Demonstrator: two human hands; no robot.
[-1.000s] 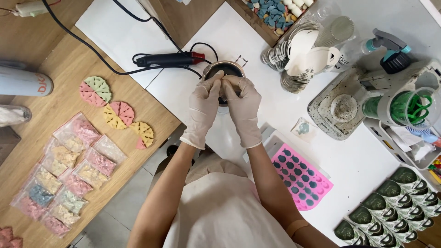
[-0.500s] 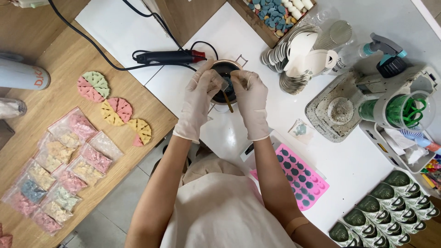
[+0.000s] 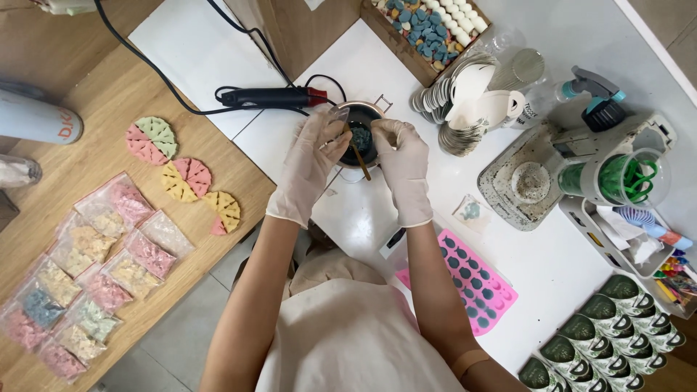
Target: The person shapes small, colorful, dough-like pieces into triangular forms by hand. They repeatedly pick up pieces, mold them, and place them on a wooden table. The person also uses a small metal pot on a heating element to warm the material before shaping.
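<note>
Over the white counter (image 3: 552, 268), above the pot (image 3: 361, 138) beside the heat gun (image 3: 268, 96): left hand (image 3: 308, 163) pinching a clear bag (image 3: 340, 114), right hand (image 3: 404, 168) gripping a stick (image 3: 359, 160).

both hands wear thin, pale cream disposable gloves, the left hand (image 3: 311, 161) and the right hand (image 3: 404, 168) alike, wrinkled at the fingers and ending loose at the wrists. the forearms are bare. a beige apron or top (image 3: 348, 337) covers the chest.
</note>
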